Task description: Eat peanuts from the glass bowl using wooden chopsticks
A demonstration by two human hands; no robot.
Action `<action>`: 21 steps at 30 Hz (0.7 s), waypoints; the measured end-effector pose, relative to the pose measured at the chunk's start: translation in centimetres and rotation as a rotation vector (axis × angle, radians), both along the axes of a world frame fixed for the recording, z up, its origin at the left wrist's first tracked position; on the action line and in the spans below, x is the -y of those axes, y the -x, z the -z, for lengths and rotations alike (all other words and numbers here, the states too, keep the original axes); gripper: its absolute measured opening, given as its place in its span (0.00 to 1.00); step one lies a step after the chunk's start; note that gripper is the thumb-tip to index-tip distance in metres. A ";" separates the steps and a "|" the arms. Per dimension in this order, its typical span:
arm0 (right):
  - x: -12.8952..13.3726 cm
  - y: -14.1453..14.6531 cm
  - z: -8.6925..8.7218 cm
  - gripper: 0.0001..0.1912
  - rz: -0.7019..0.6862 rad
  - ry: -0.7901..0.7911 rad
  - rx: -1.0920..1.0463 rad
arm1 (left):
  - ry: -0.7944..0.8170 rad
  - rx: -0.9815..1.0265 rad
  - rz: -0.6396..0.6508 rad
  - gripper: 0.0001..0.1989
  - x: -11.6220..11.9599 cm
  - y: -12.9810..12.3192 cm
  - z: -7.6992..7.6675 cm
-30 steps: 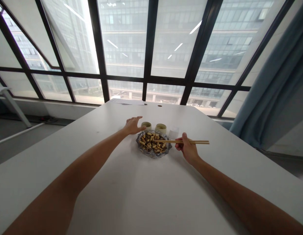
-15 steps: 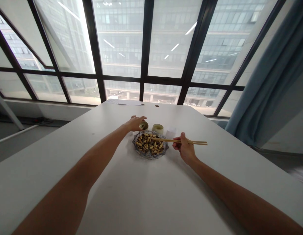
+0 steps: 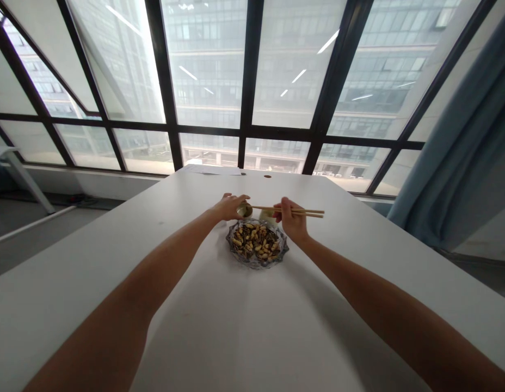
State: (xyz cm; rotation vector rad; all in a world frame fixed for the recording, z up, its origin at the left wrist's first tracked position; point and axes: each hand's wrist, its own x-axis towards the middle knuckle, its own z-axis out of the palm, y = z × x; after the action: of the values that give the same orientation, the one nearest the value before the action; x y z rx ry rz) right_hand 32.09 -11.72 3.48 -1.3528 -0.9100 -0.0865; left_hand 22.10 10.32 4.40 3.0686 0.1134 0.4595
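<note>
My left hand (image 3: 230, 207) grips a small cup (image 3: 245, 210), tilted so that its mouth faces me, just behind the left part of the plate. In my right hand (image 3: 291, 216) is a pair of chopsticks (image 3: 312, 212), lying nearly level and pointing left; their tips reach the mouth of the tilted cup. Whether the tips hold anything is too small to tell. Below both hands sits a clear scalloped glass plate (image 3: 258, 265) heaped with peanuts and dark seeds (image 3: 256, 240). A second pale green cup (image 3: 268, 216) stands behind the plate, partly covered by the chopsticks and right hand.
Everything rests on a long white table (image 3: 220, 326). Papers (image 3: 211, 170) lie at its far end, near two small round dark spots (image 3: 268, 176). Beyond are black-framed windows, with a blue curtain (image 3: 444, 163) on the right and a white table leg (image 3: 30, 182) at left.
My right hand has moved the chopsticks up and left, from over the peanuts to the tilted cup. My left hand keeps hold of that cup. The view has shifted slightly.
</note>
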 end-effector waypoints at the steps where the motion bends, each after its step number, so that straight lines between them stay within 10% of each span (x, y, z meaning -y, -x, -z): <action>1: -0.9 -0.1 0.1 0.33 -0.035 0.061 0.023 | -0.003 -0.006 -0.002 0.36 0.1 0.1 -0.1; 6: -1.6 -0.1 -0.1 0.32 -0.022 0.118 0.090 | 0.008 -0.045 -0.035 0.38 0.1 0.2 -0.3; 21: 9.1 2.3 -2.3 0.35 0.112 0.127 0.120 | 0.016 -0.043 -0.196 0.30 0.5 2.0 -0.3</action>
State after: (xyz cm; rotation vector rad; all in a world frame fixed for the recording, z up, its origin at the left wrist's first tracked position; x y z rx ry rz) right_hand 29.79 -20.81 5.78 -1.5296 -0.9525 -0.1999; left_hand 20.10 9.82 4.66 3.0657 0.4193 0.3981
